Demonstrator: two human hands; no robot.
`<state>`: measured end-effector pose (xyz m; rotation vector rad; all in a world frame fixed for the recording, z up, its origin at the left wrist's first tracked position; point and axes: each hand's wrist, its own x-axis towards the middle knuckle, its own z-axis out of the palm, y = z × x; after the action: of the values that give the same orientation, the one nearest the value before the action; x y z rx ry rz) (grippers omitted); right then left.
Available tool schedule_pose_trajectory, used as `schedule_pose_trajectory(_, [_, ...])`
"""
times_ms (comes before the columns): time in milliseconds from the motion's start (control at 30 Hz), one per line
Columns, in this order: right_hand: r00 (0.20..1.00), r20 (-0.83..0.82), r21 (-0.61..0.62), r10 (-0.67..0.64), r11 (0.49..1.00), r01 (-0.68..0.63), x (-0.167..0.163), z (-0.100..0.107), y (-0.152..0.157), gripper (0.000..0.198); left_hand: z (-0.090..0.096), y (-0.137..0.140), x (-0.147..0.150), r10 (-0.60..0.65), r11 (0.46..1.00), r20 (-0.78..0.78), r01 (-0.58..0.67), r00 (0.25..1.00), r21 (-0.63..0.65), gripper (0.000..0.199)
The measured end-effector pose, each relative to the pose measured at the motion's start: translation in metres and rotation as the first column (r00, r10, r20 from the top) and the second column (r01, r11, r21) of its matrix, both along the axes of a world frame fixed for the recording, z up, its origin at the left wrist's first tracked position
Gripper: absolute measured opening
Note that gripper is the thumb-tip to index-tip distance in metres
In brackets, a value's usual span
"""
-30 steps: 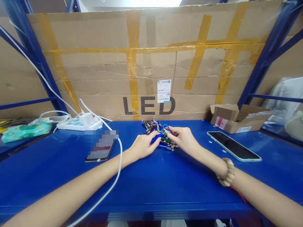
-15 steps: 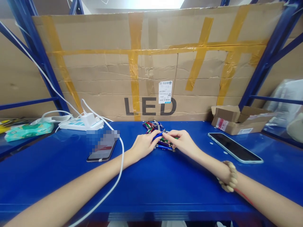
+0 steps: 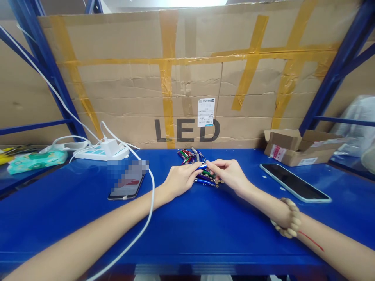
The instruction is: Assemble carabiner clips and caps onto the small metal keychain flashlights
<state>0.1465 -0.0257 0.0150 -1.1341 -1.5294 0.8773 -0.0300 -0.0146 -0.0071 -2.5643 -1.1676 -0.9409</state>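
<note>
My left hand (image 3: 182,178) is closed, its thumb and fingers pinching a small blue metal tube (image 3: 202,167) that looks like a keychain flashlight. The thumb and fingertips of my right hand (image 3: 227,173) are pinched at the tube's right end; whether they also hold a small part there is too small to tell. Another blue flashlight (image 3: 206,182) lies on the table just below the hands. Small round discs (image 3: 220,181), like button cells, are scattered by my right fingers. Behind the hands is a pile of red, green, blue and silver flashlights (image 3: 187,155), partly hidden.
A blue table (image 3: 187,226) bears a phone (image 3: 127,183) at left and another phone (image 3: 294,182) at right. A white cable (image 3: 152,199) crosses over my left forearm from a power strip (image 3: 96,154). An open carton (image 3: 293,150) stands back right, before a tall cardboard sheet (image 3: 123,101).
My hands hold nearly the same place; the right fingers have shifted slightly at the tube's end, and the tube's angle has changed a little. The camera view has moved slightly.
</note>
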Motion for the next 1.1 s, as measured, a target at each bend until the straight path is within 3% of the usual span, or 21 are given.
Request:
schedule_pose_trajectory(200, [0.997,0.075,0.160,-0.012,0.987,0.000,0.002,-0.004,0.004,0.040,0.003,0.000,0.001,0.029,0.995,0.027,-0.026,0.999,-0.098,0.034])
schedule_pose_trajectory(533, [0.972,0.213,0.295,-0.101,0.955,0.035,0.005,-0.004,0.006,0.031,0.010,0.000,0.004,0.057,0.964,0.095,-0.030,0.994,-0.263,0.035])
schedule_pose_trajectory(867, [0.955,0.247,0.477,-0.167,0.878,0.030,0.007,0.001,0.002,0.025,0.011,0.004,0.004,-0.037,0.916,0.285,0.147,0.958,-0.373,0.035])
schedule_pose_trajectory(1000, [0.957,0.244,0.516,-0.159,0.857,0.011,0.007,0.002,0.001,0.024,0.011,0.007,0.004,-0.102,0.857,0.414,0.291,0.904,-0.425,0.037])
schedule_pose_trajectory(1100, [0.950,0.266,0.548,-0.161,0.836,-0.012,0.007,0.001,0.000,0.023,0.013,0.008,0.004,-0.116,0.733,0.509,0.419,0.853,-0.536,0.043])
